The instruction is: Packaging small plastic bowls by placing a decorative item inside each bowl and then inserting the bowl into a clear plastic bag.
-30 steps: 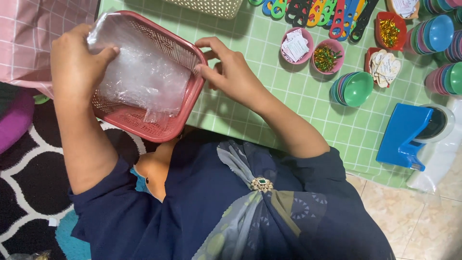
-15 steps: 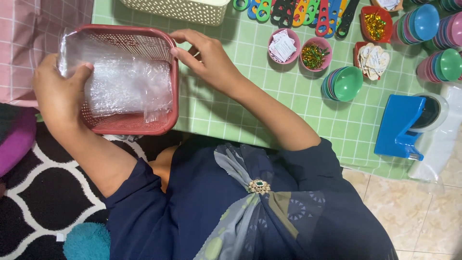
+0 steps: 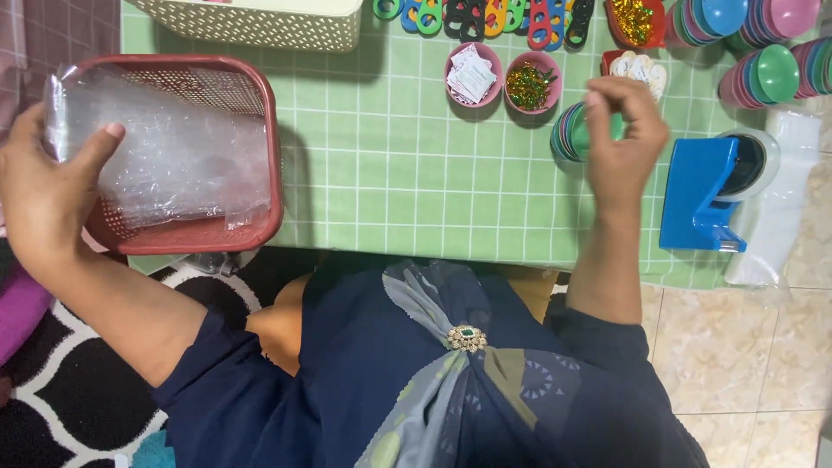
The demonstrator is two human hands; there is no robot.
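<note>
So my left hand (image 3: pixel 43 195) is wrapped around the near-left edge of the red perforated plastic basket (image 3: pixel 264 130), thumb pressed down on the stack of clear crinkly plastic bags (image 3: pixel 173 152) lying inside it, fingers closed on the rim and the bags together. The basket sits half on the green checked tablecloth (image 3: pixel 390 182), just in front of a cream woven basket (image 3: pixel 251 22). My right hand (image 3: pixel 626 130) hangs loosely curled and empty above a stack of green plastic bowls (image 3: pixel 572 132), right next to the blue tape dispenser (image 3: pixel 698 195). Beyond its fingers are two small pink bowls (image 3: pixel 503 78).
</note>
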